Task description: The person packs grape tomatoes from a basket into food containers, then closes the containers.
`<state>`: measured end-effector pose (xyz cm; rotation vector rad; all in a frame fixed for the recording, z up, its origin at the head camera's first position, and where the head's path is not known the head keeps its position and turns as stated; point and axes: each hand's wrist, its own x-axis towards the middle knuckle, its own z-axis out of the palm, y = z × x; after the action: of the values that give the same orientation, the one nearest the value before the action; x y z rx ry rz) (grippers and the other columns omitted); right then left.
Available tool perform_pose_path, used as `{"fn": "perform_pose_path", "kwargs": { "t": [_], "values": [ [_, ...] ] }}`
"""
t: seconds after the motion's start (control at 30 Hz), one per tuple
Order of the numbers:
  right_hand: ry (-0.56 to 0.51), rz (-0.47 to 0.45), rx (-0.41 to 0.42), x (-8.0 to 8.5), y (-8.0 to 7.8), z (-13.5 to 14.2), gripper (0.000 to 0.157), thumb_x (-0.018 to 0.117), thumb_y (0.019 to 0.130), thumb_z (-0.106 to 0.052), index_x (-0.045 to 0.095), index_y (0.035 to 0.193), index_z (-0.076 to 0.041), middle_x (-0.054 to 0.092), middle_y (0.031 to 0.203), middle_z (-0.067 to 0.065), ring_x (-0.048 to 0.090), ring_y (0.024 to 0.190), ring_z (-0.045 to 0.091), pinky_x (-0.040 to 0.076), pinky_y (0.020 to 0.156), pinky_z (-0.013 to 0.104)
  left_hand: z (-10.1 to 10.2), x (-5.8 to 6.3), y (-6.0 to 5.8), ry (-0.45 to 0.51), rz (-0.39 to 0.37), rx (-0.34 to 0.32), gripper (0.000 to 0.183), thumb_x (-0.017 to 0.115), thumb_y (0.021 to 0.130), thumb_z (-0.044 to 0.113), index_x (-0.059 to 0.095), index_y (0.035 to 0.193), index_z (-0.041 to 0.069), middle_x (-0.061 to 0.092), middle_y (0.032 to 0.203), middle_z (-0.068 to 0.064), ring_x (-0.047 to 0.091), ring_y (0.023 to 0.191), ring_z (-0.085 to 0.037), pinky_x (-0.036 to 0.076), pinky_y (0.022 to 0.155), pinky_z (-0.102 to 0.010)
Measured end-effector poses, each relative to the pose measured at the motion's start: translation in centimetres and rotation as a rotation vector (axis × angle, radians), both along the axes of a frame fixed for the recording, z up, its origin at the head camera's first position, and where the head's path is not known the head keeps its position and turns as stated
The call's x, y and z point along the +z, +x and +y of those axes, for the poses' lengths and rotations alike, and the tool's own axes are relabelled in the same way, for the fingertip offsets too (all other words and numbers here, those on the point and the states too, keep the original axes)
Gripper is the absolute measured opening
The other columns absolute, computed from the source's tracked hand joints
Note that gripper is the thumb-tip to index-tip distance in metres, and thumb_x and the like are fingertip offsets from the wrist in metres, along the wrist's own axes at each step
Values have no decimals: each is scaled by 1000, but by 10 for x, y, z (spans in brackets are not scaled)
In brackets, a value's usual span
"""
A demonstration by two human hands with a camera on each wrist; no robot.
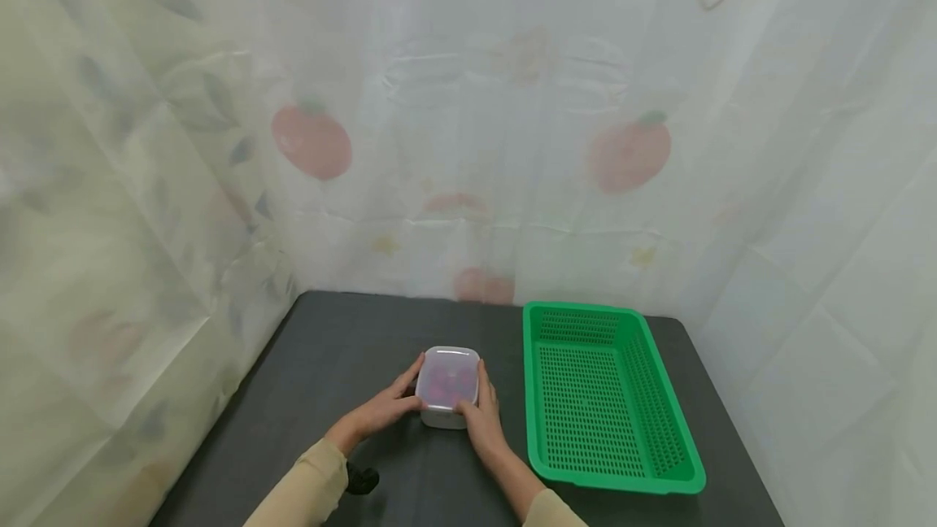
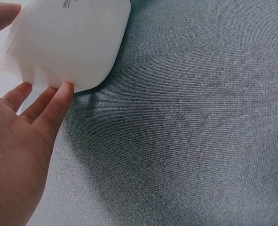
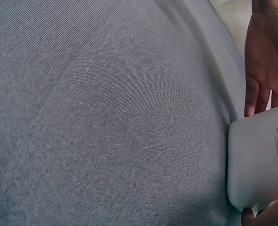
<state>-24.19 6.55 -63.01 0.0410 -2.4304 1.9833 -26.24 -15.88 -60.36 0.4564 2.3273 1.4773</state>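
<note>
A white plastic food container [image 1: 443, 420] stands on the dark cloth, its translucent lid [image 1: 450, 372] showing pinkish contents that are too blurred to identify. My left hand [image 1: 381, 411] holds its left side, thumb at the near corner. Against the right side lies my right hand [image 1: 483, 421], thumb over the lid's near edge. In the left wrist view, fingertips of the left hand [image 2: 21, 146] touch the container's wall [image 2: 77, 42]. Small dark print marks the wall in the right wrist view [image 3: 258, 160], with right-hand fingers [image 3: 268, 217] at the bottom edge.
A green perforated plastic basket [image 1: 613, 478] stands right of the container, close to the right forearm. Dark grey cloth [image 1: 351, 332] covers the table. Pale printed curtains [image 1: 468, 120] hang behind and on both sides. A small black object [image 1: 362, 479] sits at the left wrist.
</note>
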Motion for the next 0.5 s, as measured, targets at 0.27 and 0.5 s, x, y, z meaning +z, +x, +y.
{"fn": "perform_pose_path", "kwargs": {
  "t": [0.27,0.5],
  "values": [
    [-16,-10,8,2,-1,1,98,63,78,-13,19,165,-17,25,164,17,28,146,35,31,105,54,1,-1,2,-5,9,10,89,63,100,29,3,166,28,9,168,-17,35,144,-37,36,108,-55],
    [-38,-15,29,2,-2,0,94,61,83,-11,16,166,-16,21,167,14,25,149,31,30,108,52,2,-3,4,13,25,34,88,64,100,28,4,166,32,6,169,-17,33,145,-42,35,109,-61]
  ]
}}
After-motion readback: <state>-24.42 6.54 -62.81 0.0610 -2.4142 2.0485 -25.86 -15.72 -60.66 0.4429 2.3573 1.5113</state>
